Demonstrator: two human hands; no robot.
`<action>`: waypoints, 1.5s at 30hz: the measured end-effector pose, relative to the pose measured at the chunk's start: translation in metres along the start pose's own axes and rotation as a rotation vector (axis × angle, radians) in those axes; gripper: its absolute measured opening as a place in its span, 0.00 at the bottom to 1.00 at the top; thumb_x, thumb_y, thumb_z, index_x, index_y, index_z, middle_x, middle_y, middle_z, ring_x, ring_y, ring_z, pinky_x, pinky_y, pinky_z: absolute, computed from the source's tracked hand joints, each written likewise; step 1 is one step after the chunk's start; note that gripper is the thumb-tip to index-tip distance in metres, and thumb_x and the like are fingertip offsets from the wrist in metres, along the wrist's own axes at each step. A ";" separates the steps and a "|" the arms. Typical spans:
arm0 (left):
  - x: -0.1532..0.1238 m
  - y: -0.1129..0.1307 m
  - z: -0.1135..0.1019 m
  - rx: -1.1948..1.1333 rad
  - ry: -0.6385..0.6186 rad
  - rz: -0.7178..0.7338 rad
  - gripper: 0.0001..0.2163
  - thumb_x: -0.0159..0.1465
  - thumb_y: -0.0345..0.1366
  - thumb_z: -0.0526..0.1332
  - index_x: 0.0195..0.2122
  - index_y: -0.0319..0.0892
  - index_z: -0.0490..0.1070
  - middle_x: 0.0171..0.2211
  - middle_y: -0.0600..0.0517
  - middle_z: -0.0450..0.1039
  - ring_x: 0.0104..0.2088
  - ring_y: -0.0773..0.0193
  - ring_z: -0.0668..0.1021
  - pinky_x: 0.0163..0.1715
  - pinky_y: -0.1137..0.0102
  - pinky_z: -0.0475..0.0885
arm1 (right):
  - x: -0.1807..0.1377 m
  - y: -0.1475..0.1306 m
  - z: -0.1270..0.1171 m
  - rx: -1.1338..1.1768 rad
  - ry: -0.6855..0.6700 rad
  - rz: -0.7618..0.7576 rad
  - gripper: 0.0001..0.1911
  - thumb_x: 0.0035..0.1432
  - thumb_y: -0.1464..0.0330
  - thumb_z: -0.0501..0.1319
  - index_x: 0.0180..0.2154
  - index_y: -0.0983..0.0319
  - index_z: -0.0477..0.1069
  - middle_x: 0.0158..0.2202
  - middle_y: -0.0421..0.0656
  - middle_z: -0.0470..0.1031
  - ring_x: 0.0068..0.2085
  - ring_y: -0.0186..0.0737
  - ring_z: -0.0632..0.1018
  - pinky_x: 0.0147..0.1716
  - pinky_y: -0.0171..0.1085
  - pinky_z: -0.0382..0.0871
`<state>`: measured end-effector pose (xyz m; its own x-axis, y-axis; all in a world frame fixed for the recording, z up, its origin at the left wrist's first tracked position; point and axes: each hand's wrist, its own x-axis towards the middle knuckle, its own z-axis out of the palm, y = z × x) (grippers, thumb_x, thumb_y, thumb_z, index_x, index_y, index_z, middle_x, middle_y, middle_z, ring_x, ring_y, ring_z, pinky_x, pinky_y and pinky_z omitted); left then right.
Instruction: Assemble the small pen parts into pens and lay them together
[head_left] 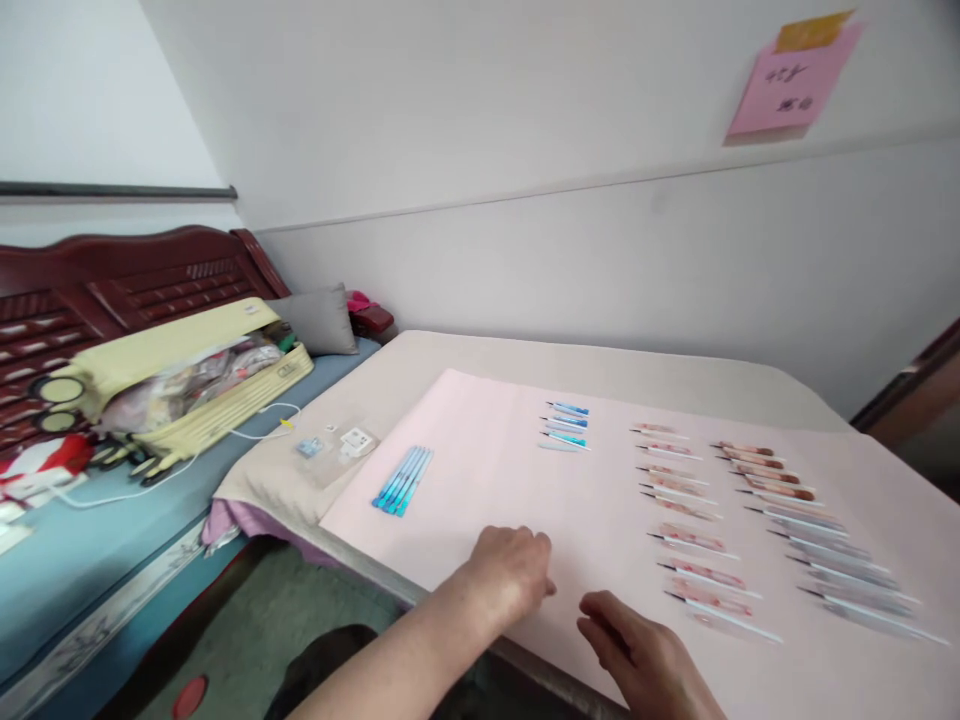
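My left hand [514,572] is just above the pink sheet [487,450], its fingers curled in and turned down. Whatever those fingers hold, if anything, is hidden. To the right, my right hand [641,645] is half curled, with thumb and forefinger a little apart and nothing visible between them. Several blue pens [403,482] lie side by side beyond my left hand. A small group of blue pen parts [566,425] with dark tips lies farther back. Right of my hands runs a column of red-patterned pen parts [705,575] with white, dark-tipped sticks.
Brown pen parts [772,475] and grey ones [847,570] line the right side. Clear plastic packaging [337,450] sits left of the sheet. A cream open suitcase [217,380] with a white cable rests on the bed. A pink note [795,85] hangs on the wall.
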<state>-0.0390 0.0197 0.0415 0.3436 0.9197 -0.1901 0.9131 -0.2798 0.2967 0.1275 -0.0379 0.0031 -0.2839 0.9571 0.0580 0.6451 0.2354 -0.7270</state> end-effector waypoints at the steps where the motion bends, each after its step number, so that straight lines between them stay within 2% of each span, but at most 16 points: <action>1: -0.003 0.003 0.002 0.021 -0.048 0.043 0.12 0.51 0.42 0.62 0.35 0.42 0.70 0.33 0.43 0.74 0.34 0.50 0.76 0.32 0.63 0.66 | 0.000 0.000 0.000 -0.001 0.003 0.010 0.10 0.58 0.60 0.51 0.31 0.58 0.66 0.24 0.38 0.73 0.24 0.35 0.73 0.25 0.30 0.64; 4: -0.009 0.005 0.001 0.072 -0.125 0.089 0.13 0.52 0.39 0.63 0.37 0.40 0.70 0.33 0.40 0.74 0.35 0.48 0.76 0.31 0.62 0.66 | 0.001 -0.001 -0.002 -0.016 -0.015 0.032 0.11 0.58 0.59 0.51 0.31 0.58 0.65 0.24 0.38 0.73 0.25 0.35 0.73 0.26 0.30 0.64; 9: -0.013 0.003 -0.001 0.017 0.003 0.107 0.11 0.51 0.35 0.63 0.36 0.40 0.70 0.33 0.40 0.72 0.35 0.49 0.75 0.32 0.62 0.65 | 0.008 -0.005 0.000 -0.046 -0.032 0.064 0.13 0.59 0.60 0.49 0.27 0.59 0.63 0.22 0.38 0.69 0.25 0.35 0.72 0.26 0.31 0.63; 14: -0.011 0.001 0.005 0.001 0.040 0.195 0.10 0.53 0.33 0.61 0.37 0.39 0.70 0.31 0.40 0.72 0.33 0.50 0.74 0.30 0.62 0.65 | 0.031 -0.005 0.001 -0.059 -0.015 0.052 0.13 0.59 0.63 0.48 0.27 0.60 0.64 0.20 0.37 0.68 0.24 0.34 0.71 0.26 0.32 0.62; 19: -0.009 0.003 0.002 0.057 -0.021 0.205 0.11 0.52 0.29 0.58 0.38 0.36 0.69 0.33 0.40 0.71 0.34 0.51 0.74 0.31 0.62 0.66 | 0.091 0.020 -0.008 -0.316 0.058 0.063 0.12 0.57 0.65 0.49 0.26 0.60 0.66 0.22 0.37 0.70 0.26 0.34 0.71 0.27 0.31 0.61; 22: -0.009 0.005 -0.001 0.083 -0.029 0.182 0.12 0.52 0.28 0.57 0.39 0.35 0.68 0.34 0.40 0.71 0.36 0.51 0.73 0.33 0.61 0.66 | 0.134 0.044 -0.016 -0.466 0.144 0.119 0.12 0.57 0.66 0.48 0.30 0.60 0.68 0.30 0.41 0.73 0.31 0.36 0.73 0.29 0.32 0.61; 25: -0.010 0.005 -0.006 0.085 -0.041 0.170 0.12 0.53 0.27 0.56 0.40 0.34 0.68 0.35 0.40 0.71 0.37 0.51 0.73 0.34 0.60 0.67 | 0.172 0.063 -0.022 -0.543 0.193 0.155 0.13 0.56 0.69 0.48 0.38 0.62 0.69 0.38 0.46 0.73 0.37 0.39 0.73 0.33 0.34 0.61; 28: -0.011 0.004 -0.016 0.062 -0.052 0.170 0.13 0.54 0.26 0.55 0.41 0.33 0.68 0.36 0.39 0.71 0.38 0.50 0.73 0.35 0.59 0.67 | 0.200 0.072 -0.023 -0.603 0.191 0.135 0.14 0.55 0.71 0.49 0.43 0.61 0.68 0.44 0.47 0.70 0.45 0.42 0.69 0.39 0.35 0.59; 32: -0.011 0.002 -0.025 0.043 -0.074 0.160 0.13 0.55 0.26 0.55 0.42 0.33 0.68 0.36 0.38 0.71 0.39 0.50 0.72 0.36 0.59 0.66 | 0.229 0.078 -0.016 -0.652 0.138 0.112 0.17 0.53 0.71 0.53 0.47 0.59 0.65 0.47 0.45 0.69 0.48 0.43 0.67 0.42 0.36 0.58; 39: 0.006 -0.006 -0.007 0.000 -0.035 0.125 0.13 0.51 0.27 0.58 0.39 0.33 0.70 0.35 0.37 0.71 0.36 0.50 0.73 0.33 0.60 0.65 | 0.249 0.092 -0.002 -0.682 0.091 0.156 0.17 0.52 0.67 0.55 0.46 0.61 0.65 0.46 0.48 0.69 0.45 0.46 0.67 0.39 0.38 0.58; 45: 0.012 -0.007 0.000 0.004 -0.066 0.105 0.13 0.50 0.28 0.59 0.39 0.35 0.69 0.35 0.38 0.71 0.35 0.51 0.73 0.32 0.62 0.64 | 0.235 0.088 0.006 -0.670 0.085 0.070 0.12 0.55 0.71 0.52 0.41 0.59 0.69 0.40 0.45 0.68 0.42 0.41 0.67 0.37 0.35 0.57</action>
<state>-0.0416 0.0325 0.0376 0.4508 0.8652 -0.2197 0.8722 -0.3746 0.3146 0.1131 0.2071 -0.0508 -0.1862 0.9775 0.0992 0.9681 0.1998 -0.1515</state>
